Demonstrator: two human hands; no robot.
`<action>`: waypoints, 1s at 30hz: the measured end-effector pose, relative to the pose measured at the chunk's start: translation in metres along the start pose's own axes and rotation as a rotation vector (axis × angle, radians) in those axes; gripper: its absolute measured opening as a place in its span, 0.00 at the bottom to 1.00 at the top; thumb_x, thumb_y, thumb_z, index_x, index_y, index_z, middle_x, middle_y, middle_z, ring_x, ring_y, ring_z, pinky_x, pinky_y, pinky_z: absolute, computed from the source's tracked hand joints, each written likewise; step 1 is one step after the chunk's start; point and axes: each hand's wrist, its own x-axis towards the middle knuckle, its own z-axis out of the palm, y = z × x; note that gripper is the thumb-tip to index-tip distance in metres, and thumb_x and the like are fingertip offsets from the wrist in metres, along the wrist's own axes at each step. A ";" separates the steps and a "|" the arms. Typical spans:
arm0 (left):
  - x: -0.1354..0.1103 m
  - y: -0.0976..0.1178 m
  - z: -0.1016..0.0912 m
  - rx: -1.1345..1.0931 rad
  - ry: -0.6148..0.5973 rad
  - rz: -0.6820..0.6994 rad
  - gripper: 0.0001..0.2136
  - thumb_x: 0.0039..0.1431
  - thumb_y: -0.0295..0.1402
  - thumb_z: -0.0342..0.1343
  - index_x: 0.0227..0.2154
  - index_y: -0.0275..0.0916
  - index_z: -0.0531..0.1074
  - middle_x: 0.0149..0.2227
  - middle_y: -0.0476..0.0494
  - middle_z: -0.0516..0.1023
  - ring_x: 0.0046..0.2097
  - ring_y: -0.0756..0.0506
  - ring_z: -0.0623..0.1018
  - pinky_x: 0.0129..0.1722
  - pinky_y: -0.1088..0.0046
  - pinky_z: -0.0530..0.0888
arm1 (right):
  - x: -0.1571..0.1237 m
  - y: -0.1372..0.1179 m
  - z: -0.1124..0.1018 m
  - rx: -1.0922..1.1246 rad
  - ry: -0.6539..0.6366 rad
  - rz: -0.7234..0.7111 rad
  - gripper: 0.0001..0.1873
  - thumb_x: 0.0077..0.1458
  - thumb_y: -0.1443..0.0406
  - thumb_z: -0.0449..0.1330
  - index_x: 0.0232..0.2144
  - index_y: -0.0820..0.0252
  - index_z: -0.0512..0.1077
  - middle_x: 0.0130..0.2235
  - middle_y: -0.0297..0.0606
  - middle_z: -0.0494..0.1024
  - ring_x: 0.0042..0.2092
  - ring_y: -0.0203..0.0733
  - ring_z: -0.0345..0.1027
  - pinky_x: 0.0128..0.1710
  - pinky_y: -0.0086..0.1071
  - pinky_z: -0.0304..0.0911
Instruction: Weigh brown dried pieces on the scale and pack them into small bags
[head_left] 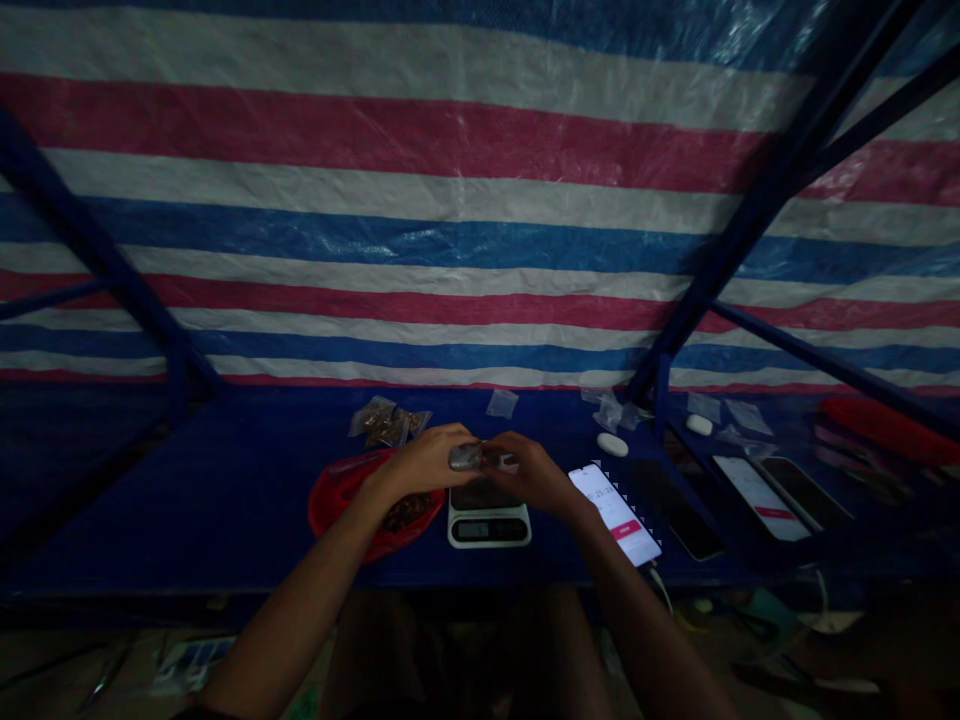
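Note:
Above a small white digital scale (489, 530), my left hand (429, 460) and my right hand (529, 468) meet, both with curled fingers. Between them they grip a small clear plastic bag (465, 458); its contents are too dark to make out. The scale's dark platform lies partly under my hands. Left of the scale, beneath my left forearm, sits an open red plastic bag (330, 500) with small brown pieces (409, 512) in it. Behind it lie several clear bags (386, 420) filled with brown pieces. A flat clear bag (502, 403) rests beyond my hands.
Right of my right hand lie a lit phone (616, 515) with a cable, a dark phone-like slab (686, 515) and a white oval object (613, 445). Crumpled clear bags (609, 408) lie behind. Blue metal struts (720, 260) slant up on both sides before a striped tarp (450, 230).

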 end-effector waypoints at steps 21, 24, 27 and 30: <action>-0.004 0.012 0.010 -0.186 0.348 -0.080 0.30 0.56 0.34 0.64 0.62 0.42 0.66 0.60 0.41 0.76 0.60 0.39 0.76 0.61 0.62 0.71 | 0.054 -0.075 -0.049 -0.241 -0.194 -0.203 0.13 0.56 0.69 0.67 0.44 0.54 0.80 0.46 0.38 0.84 0.47 0.46 0.78 0.50 0.39 0.69; -0.007 0.009 0.009 -0.161 0.334 -0.110 0.32 0.56 0.34 0.64 0.64 0.42 0.64 0.58 0.40 0.77 0.58 0.39 0.77 0.60 0.62 0.72 | 0.051 -0.068 -0.050 -0.229 -0.165 -0.117 0.13 0.55 0.69 0.68 0.43 0.57 0.79 0.42 0.40 0.84 0.43 0.46 0.79 0.44 0.36 0.71; -0.008 0.003 0.010 -0.127 0.307 -0.129 0.31 0.58 0.36 0.63 0.64 0.41 0.65 0.59 0.39 0.77 0.58 0.38 0.77 0.60 0.61 0.72 | 0.045 -0.054 -0.051 -0.174 -0.103 -0.072 0.16 0.54 0.69 0.68 0.46 0.58 0.77 0.43 0.41 0.83 0.44 0.46 0.78 0.43 0.36 0.71; -0.005 -0.010 0.012 -0.073 0.310 -0.128 0.29 0.58 0.38 0.63 0.63 0.42 0.66 0.58 0.40 0.77 0.58 0.38 0.77 0.60 0.60 0.72 | 0.037 -0.031 -0.048 -0.091 0.052 -0.086 0.20 0.55 0.67 0.67 0.51 0.56 0.75 0.50 0.42 0.81 0.49 0.47 0.76 0.46 0.39 0.71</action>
